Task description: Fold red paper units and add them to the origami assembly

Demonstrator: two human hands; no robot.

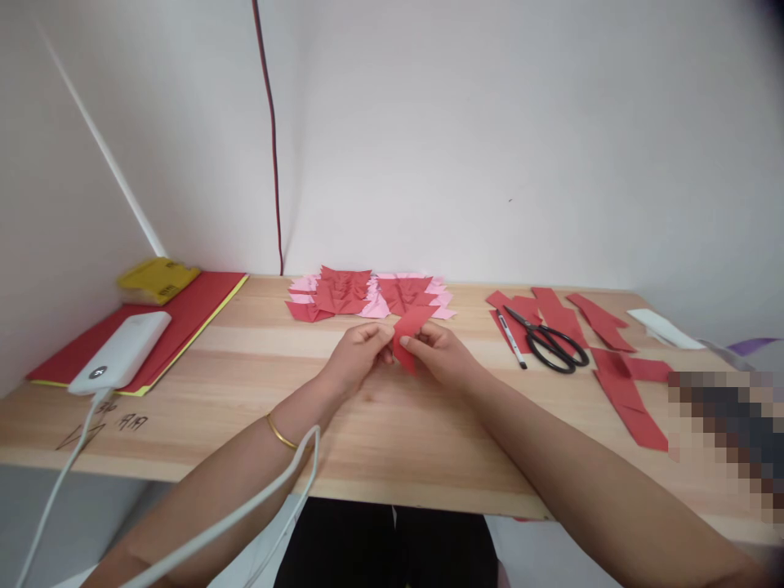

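Both my hands meet over the middle of the wooden table (380, 425), holding one small red paper strip (412, 327) between them. My left hand (357, 351) pinches its left edge with curled fingers. My right hand (442, 355) grips the lower right part, thumb on top. The strip tilts up and away from me. Just beyond it lies a pile of folded red and pink paper pieces (367, 296) near the wall. A gold bangle (280, 433) sits on my left wrist.
Black scissors (551, 343) and a pen (510, 339) lie on cut red strips (618, 384) at the right. At the left, a white power bank (122, 351) with a cable rests on red paper sheets (177, 318), beside a yellow packet (156, 279). White paper (665, 328) lies far right.
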